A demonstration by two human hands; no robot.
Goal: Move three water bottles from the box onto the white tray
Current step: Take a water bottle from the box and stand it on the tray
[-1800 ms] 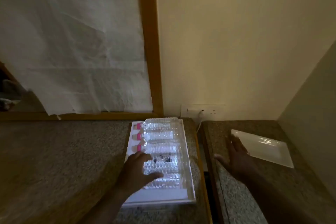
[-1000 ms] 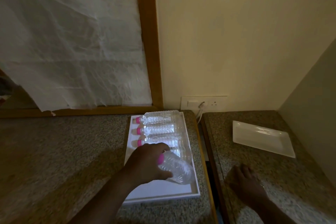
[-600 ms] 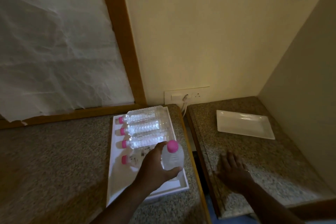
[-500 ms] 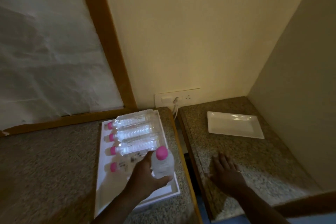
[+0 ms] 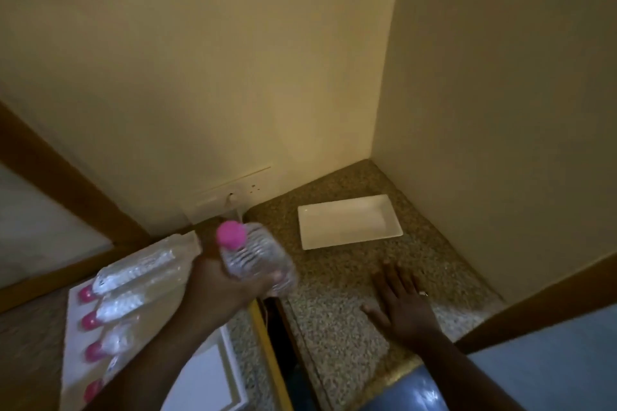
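Four bottles [image 5: 133, 294] boxed; one bottle [image 5: 257, 257] — left hand [image 5: 227, 287].

Left hand [image 5: 222, 284] has lifted one water bottle [image 5: 257, 257] out of the box [image 5: 213, 374] and carried it rightward, now over the gap between counters, pink cap up. Four bottles left behind the hand, was five.

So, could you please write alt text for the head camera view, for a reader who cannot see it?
A person's left hand holds a clear water bottle with a pink cap above the gap between two granite counters, heading toward an empty white tray in the corner. The right hand rests flat on the right counter. Four pink-capped bottles lie in the white box at left.
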